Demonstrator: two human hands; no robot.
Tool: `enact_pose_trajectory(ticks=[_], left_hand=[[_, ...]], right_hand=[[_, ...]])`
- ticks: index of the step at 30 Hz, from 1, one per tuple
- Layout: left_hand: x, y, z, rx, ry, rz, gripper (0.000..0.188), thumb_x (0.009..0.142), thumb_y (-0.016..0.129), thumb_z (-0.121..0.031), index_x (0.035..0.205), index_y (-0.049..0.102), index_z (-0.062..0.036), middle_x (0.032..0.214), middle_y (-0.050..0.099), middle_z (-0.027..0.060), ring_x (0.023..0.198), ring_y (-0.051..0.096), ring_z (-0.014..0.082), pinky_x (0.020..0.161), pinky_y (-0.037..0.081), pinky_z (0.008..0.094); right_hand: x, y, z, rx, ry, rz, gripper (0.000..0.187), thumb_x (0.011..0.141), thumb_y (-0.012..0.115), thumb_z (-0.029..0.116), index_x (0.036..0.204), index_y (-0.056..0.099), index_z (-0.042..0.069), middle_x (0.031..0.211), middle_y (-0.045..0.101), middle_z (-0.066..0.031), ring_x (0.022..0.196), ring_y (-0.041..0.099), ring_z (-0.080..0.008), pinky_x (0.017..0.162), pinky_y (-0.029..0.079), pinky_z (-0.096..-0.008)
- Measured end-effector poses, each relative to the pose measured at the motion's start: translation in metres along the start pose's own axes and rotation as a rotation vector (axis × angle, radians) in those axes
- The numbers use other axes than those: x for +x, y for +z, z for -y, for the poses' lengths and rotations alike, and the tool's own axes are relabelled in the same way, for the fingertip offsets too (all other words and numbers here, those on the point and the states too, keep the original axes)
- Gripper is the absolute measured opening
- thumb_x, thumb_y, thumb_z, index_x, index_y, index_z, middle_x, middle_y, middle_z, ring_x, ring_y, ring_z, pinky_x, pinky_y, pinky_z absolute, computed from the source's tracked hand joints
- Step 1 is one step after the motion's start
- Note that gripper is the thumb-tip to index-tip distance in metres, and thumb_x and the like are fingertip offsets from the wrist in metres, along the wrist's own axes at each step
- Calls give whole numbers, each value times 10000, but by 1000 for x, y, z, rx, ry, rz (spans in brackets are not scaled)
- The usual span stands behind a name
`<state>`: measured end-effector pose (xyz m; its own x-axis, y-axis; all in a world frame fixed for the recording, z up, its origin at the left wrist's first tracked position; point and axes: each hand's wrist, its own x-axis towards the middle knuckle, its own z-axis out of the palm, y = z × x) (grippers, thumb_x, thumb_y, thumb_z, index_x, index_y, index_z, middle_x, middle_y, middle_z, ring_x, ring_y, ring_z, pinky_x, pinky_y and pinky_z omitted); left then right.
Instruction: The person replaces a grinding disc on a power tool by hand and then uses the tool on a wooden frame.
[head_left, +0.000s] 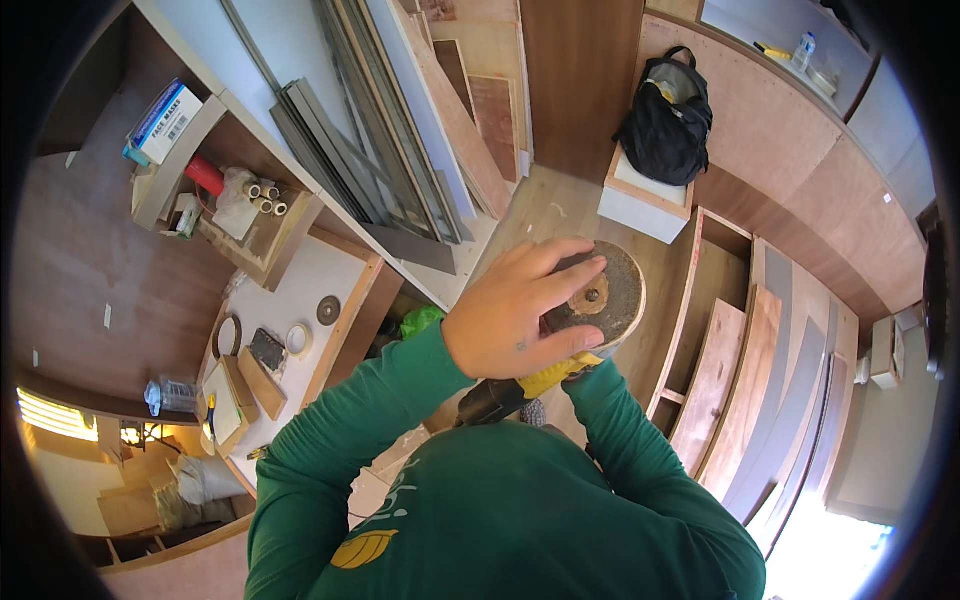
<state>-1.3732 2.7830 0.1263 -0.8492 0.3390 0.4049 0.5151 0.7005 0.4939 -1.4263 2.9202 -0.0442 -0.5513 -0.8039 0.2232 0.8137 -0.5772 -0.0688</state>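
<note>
An angle grinder with a yellow and black body [550,378] is held in front of my chest, its round grey abrasive disc [622,290] facing up. The disc has a torn brown centre around a small metal hub. My left hand [525,305] lies across the left part of the disc, fingers spread and thumb apart, with the hub showing between them. My right hand [577,371] is under the disc at the yellow body, mostly hidden; the little that shows is wrapped against the grinder.
At left, a white worktop [318,270] carries a tape roll [298,339], a small disc [328,310] and wood pieces. Long grey strips [365,130] lean ahead. A black backpack [668,120] sits on a white box [640,205]. Right, boards [740,380] lie beside a wooden frame [680,310].
</note>
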Motion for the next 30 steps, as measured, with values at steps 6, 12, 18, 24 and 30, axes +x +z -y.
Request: enact_pose_trajectory(ticks=[6, 12, 18, 24, 30], left_hand=[[17, 16, 7, 18, 30, 85, 660, 834, 759, -381, 1347, 564, -14, 1383, 508, 205, 1222, 525, 372, 1037, 415, 430], [25, 24, 9, -11, 27, 130, 659, 832, 761, -383, 1348, 565, -25, 1386, 507, 201, 1221, 528, 369, 1033, 417, 431], [30, 23, 9, 34, 39, 163, 673, 822, 767, -375, 1362, 555, -33, 1393, 507, 189, 1227, 524, 368, 1033, 414, 432], [26, 22, 13, -233, -74, 3, 534, 806, 496, 52, 1333, 526, -30, 1351, 540, 154, 1052, 553, 256, 954, 445, 355], [9, -6, 26, -230, -336, 174, 529, 747, 340, 136, 1209, 533, -33, 1264, 568, 119, 917, 458, 152, 869, 429, 285]], right_hand=[[-3, -21, -2, 0, -34, 50, 869, 870, 300, 781, 1267, 552, 50, 983, 643, -249, 876, 626, -463, 837, 479, -607], [-7, -36, -2, 11, -68, 89, 801, 893, 333, 736, 1247, 560, 53, 952, 644, -229, 867, 622, -442, 844, 479, -598], [-7, -47, -5, 24, -101, 123, 733, 916, 367, 690, 1227, 568, 57, 920, 645, -210, 859, 619, -421, 850, 478, -589], [-9, -67, -9, 58, -128, 181, 666, 940, 400, 644, 1207, 576, 61, 889, 646, -190, 851, 615, -400, 857, 477, -580], [-13, -45, -7, 13, -128, 90, 445, 962, 525, 465, 1075, 578, 37, 784, 614, -95, 820, 586, -308, 879, 481, -505]])
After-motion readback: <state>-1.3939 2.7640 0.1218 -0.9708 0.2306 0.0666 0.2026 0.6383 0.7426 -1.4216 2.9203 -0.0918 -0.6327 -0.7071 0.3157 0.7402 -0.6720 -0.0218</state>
